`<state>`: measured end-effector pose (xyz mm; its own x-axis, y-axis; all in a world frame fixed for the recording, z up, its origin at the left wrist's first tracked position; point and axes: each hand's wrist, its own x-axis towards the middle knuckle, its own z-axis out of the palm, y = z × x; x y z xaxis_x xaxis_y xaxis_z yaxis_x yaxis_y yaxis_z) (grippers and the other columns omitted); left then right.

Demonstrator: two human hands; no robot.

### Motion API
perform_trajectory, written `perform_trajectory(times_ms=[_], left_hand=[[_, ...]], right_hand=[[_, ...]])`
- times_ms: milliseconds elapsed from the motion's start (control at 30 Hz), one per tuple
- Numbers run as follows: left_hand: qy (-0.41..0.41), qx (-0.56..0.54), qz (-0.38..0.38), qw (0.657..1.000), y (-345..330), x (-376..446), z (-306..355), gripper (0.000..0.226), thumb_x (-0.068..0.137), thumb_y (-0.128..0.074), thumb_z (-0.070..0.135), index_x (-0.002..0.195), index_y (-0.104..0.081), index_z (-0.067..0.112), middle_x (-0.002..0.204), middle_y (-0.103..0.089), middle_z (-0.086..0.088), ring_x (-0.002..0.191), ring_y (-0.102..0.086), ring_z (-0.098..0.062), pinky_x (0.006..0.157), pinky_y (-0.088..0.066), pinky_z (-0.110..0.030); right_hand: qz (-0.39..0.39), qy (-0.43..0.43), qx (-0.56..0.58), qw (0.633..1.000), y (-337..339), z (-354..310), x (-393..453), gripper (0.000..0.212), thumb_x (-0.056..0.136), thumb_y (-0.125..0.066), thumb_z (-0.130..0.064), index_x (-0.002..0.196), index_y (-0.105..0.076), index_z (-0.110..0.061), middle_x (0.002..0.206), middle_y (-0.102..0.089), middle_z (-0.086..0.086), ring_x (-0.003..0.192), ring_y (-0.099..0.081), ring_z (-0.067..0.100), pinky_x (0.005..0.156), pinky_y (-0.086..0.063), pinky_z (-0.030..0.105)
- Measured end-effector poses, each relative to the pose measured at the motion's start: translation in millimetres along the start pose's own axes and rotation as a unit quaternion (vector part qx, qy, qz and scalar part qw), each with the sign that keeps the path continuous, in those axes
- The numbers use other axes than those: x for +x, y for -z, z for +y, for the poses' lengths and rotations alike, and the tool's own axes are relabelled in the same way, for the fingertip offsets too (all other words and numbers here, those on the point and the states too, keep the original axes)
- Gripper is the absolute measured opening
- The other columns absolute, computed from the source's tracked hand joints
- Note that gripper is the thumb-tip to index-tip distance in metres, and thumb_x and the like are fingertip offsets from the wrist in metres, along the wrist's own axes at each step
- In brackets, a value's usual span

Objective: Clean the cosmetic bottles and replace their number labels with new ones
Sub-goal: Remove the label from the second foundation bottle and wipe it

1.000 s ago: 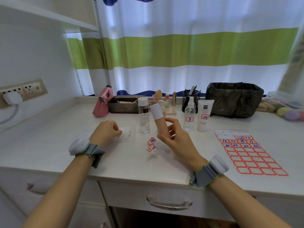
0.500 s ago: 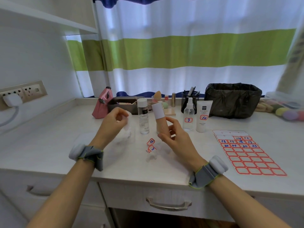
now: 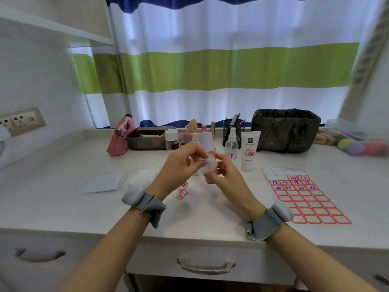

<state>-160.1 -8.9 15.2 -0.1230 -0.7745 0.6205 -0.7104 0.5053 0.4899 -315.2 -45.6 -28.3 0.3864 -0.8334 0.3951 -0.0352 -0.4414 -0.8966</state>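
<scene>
1. Fingers (image 3: 197,163) of the left hand (image 3: 181,165) are pinching a white cotton pad (image 3: 208,165) and pressing it to a beige bottle (image 3: 207,150), having carried it up from the tabletop (image 3: 63,186) within the last second.
2. Fingers of the right hand (image 3: 223,175) are curling round the lower body of that white-capped bottle, keeping it upright above the tabletop's middle.
3. Judging by this, wiping is only now beginning; no label is showing on the bottle.
4. Two peeled number labels (image 3: 184,190) are lying below the hands, partly hidden by the left wrist.
5. A sheet of new labels (image 3: 305,197) is waiting to the right, near a spray bottle (image 3: 231,144) and a white tube (image 3: 249,150), both wearing numbered stickers.
</scene>
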Motion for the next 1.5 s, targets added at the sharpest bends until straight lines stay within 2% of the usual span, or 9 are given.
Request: perform_trajectory(times_ms=[233, 400, 633, 800, 1033, 1133, 1233, 1400, 1500], left_hand=[[-0.106, 0.09, 0.076, 0.987, -10.7, 4.1, -12.3, 0.009, 0.085, -0.064, 0.003, 0.093, -0.066, 0.006, 0.093, -0.051, 0.002, 0.077, -0.047, -0.001, 0.073, -0.04, -0.003], [-0.143, 0.085, 0.038, 0.985, -18.2, -6.6, -14.8, 0.025, 0.089, -0.057, 0.027, 0.101, -0.063, 0.006, 0.101, -0.056, -0.005, 0.086, -0.049, -0.003, 0.075, -0.047, -0.011], [-0.129, 0.12, 0.074, 0.982, -17.4, -3.3, -15.8, 0.029, 0.092, -0.047, 0.027, 0.105, -0.064, 0.007, 0.099, -0.063, -0.007, 0.086, -0.058, -0.011, 0.075, -0.049, -0.014], [-0.098, 0.102, 0.124, 0.982, -15.7, 4.1, -10.6, 0.022, 0.088, -0.061, 0.016, 0.108, -0.062, 0.006, 0.093, -0.067, -0.007, 0.084, -0.054, -0.006, 0.076, -0.048, -0.013], [-0.141, 0.111, 0.066, 0.981, -19.3, -11.3, -13.8, 0.024, 0.09, -0.054, 0.02, 0.101, -0.067, 0.004, 0.1, -0.061, -0.009, 0.09, -0.054, -0.011, 0.08, -0.046, -0.014], [-0.145, 0.123, 0.063, 0.98, -17.5, -10.9, -13.7, 0.024, 0.09, -0.054, 0.021, 0.101, -0.068, 0.005, 0.101, -0.061, -0.01, 0.092, -0.054, -0.012, 0.083, -0.044, -0.012], [-0.139, 0.134, 0.067, 0.979, -14.7, -3.3, -10.0, 0.032, 0.091, -0.047, 0.03, 0.102, -0.069, 0.009, 0.098, -0.062, -0.007, 0.09, -0.059, -0.016, 0.078, -0.051, -0.02], [-0.096, 0.12, 0.1, 0.983, -14.9, 7.6, -8.2, 0.02, 0.088, -0.057, 0.014, 0.102, -0.068, 0.006, 0.096, -0.059, -0.01, 0.09, -0.05, -0.009, 0.078, -0.042, -0.012], [-0.102, 0.122, 0.074, 0.985, -16.4, 1.3, -6.3, 0.022, 0.088, -0.056, 0.015, 0.104, -0.068, 0.006, 0.096, -0.059, -0.01, 0.089, -0.054, -0.013, 0.078, -0.042, -0.009]], right_hand=[[-0.002, -0.009, 0.071, 0.997, 4.0, 2.6, 2.9, 0.046, 0.086, -0.063, -0.013, 0.125, -0.046, -0.031, 0.106, -0.063, 0.005, 0.095, -0.064, 0.018, 0.08, -0.057, 0.031], [0.009, -0.002, 0.071, 0.997, 4.6, 4.5, 3.4, 0.046, 0.089, -0.064, -0.015, 0.129, -0.046, -0.029, 0.11, -0.064, 0.006, 0.099, -0.065, 0.02, 0.081, -0.057, 0.032], [0.008, 0.01, 0.04, 0.999, 2.4, 2.7, 2.0, 0.046, 0.09, -0.063, -0.019, 0.129, -0.044, -0.034, 0.108, -0.063, 0.0, 0.092, -0.065, 0.012, 0.081, -0.058, 0.032], [0.004, 0.012, 0.036, 0.999, 1.9, 0.3, 0.1, 0.047, 0.089, -0.063, -0.016, 0.128, -0.044, -0.035, 0.105, -0.062, -0.003, 0.089, -0.064, 0.009, 0.079, -0.058, 0.03], [0.019, 0.007, 0.045, 0.999, 2.9, 5.7, 1.9, 0.051, 0.088, -0.065, -0.021, 0.135, -0.044, -0.025, 0.111, -0.063, 0.007, 0.094, -0.066, 0.017, 0.079, -0.058, 0.033], [0.011, 0.018, 0.036, 0.999, 0.9, 4.1, 0.4, 0.046, 0.089, -0.064, -0.023, 0.13, -0.045, -0.032, 0.105, -0.065, 0.002, 0.091, -0.066, 0.014, 0.079, -0.058, 0.033], [0.002, 0.026, 0.025, 0.999, -0.4, 2.3, -0.7, 0.041, 0.091, -0.062, -0.021, 0.122, -0.044, -0.041, 0.101, -0.065, -0.003, 0.09, -0.066, 0.012, 0.08, -0.058, 0.034], [0.002, 0.028, 0.031, 0.999, -1.5, 1.1, -2.0, 0.045, 0.091, -0.062, -0.016, 0.128, -0.045, -0.036, 0.101, -0.066, -0.002, 0.089, -0.066, 0.013, 0.08, -0.058, 0.034], [0.007, 0.029, 0.034, 0.999, -1.1, 1.1, -2.4, 0.042, 0.091, -0.061, -0.02, 0.127, -0.046, -0.036, 0.101, -0.067, -0.001, 0.088, -0.066, 0.012, 0.079, -0.058, 0.033]])
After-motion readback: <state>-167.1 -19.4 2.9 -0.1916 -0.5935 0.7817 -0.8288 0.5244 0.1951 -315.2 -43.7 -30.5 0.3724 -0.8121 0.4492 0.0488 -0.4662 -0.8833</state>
